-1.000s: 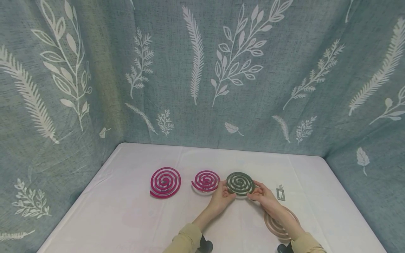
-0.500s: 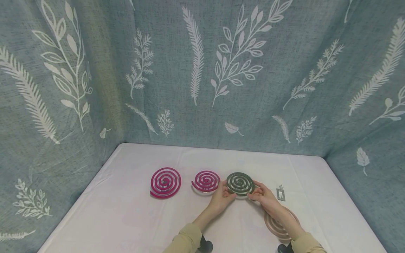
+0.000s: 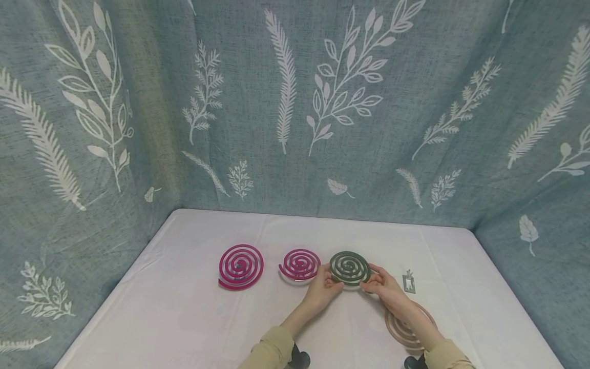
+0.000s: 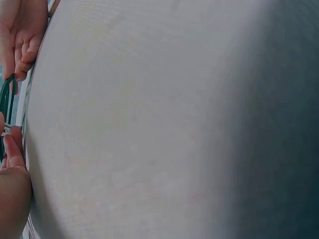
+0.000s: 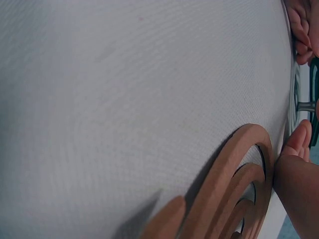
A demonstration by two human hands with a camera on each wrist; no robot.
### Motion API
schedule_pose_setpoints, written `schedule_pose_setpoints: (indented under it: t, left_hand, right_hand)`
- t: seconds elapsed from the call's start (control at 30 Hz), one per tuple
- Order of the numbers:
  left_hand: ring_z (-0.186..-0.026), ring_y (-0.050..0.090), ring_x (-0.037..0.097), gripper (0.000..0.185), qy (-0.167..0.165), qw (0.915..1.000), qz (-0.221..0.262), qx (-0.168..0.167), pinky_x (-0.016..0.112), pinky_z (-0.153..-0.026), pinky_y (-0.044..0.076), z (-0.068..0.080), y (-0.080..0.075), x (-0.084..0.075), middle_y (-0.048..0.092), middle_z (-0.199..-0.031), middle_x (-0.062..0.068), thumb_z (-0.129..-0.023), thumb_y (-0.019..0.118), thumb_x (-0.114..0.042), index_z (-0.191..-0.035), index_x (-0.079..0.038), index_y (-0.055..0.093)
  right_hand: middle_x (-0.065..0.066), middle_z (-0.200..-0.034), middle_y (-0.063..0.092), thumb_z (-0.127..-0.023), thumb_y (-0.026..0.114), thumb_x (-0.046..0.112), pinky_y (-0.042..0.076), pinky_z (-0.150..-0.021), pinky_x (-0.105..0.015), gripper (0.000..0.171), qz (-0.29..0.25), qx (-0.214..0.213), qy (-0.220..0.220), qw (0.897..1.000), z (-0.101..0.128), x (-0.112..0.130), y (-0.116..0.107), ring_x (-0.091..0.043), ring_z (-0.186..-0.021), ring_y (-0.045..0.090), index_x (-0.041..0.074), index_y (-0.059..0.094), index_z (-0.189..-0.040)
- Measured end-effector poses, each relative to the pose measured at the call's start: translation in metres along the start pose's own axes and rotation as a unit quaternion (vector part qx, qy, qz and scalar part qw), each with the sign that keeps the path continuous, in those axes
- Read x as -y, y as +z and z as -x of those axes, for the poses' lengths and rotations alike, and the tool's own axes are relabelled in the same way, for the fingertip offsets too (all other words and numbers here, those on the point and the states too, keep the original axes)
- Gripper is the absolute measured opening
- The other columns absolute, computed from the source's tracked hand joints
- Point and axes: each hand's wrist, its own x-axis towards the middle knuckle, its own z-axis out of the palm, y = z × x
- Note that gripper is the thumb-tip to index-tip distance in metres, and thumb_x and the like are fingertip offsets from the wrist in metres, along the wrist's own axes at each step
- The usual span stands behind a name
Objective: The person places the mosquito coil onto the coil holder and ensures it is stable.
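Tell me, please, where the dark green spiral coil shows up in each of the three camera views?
Head: the dark green spiral coil sits centre-low, held between the left hand and the right hand.
Left wrist: only a thin green edge at the far left.
Right wrist: a dark sliver at the right edge.
Shared landmark: the white tablecloth.

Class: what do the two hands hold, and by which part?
Both the left hand and right hand grip the dark green spiral coil by its outer rim, on opposite sides.
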Motion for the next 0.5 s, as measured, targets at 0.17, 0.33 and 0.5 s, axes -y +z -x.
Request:
schedule_pose_setpoints:
  t: [0.17, 0.33, 0.5]
  left_hand:
    - [-0.073, 0.044, 0.004, 0.063, -0.002, 1.0000, 0.007, -0.001, 0.013, -0.066, 0.042, 0.000, 0.000, 0.000, 0.053, -0.091, 0.008, -0.080, 0.064, -0.013, -0.130, 0.006, 0.031]
    - [-0.072, 0.044, 0.003, 0.062, 0.007, 1.0000, 0.005, 0.002, 0.013, -0.064, 0.041, 0.000, -0.001, -0.002, 0.055, -0.090, 0.009, -0.081, 0.064, -0.012, -0.130, 0.006, 0.030]
    - [-0.071, 0.044, 0.007, 0.061, 0.016, 0.9997, 0.016, 0.006, 0.012, -0.062, 0.039, 0.006, -0.004, -0.017, 0.056, -0.090, 0.017, -0.081, 0.062, -0.007, -0.129, 0.010, 0.029]
  right_hand:
    - [0.000, -0.081, 0.053, -0.077, 0.066, 0.008, 0.044, -0.074, -0.020, 0.074, -0.004, 0.000, 0.000, 1.000, 0.000, 0.000, 0.000, -0.009, -0.069, 0.051, 0.002, 0.023, -0.137]
    - [-0.001, -0.082, 0.053, -0.077, 0.067, 0.009, 0.043, -0.075, -0.021, 0.073, -0.002, -0.002, 0.000, 1.000, 0.000, -0.001, 0.000, -0.010, -0.070, 0.051, 0.003, 0.025, -0.136]
    - [-0.001, -0.083, 0.053, -0.077, 0.067, 0.009, 0.043, -0.075, -0.022, 0.072, -0.004, -0.004, 0.000, 1.000, 0.000, -0.001, 0.000, -0.010, -0.069, 0.051, 0.003, 0.026, -0.136]
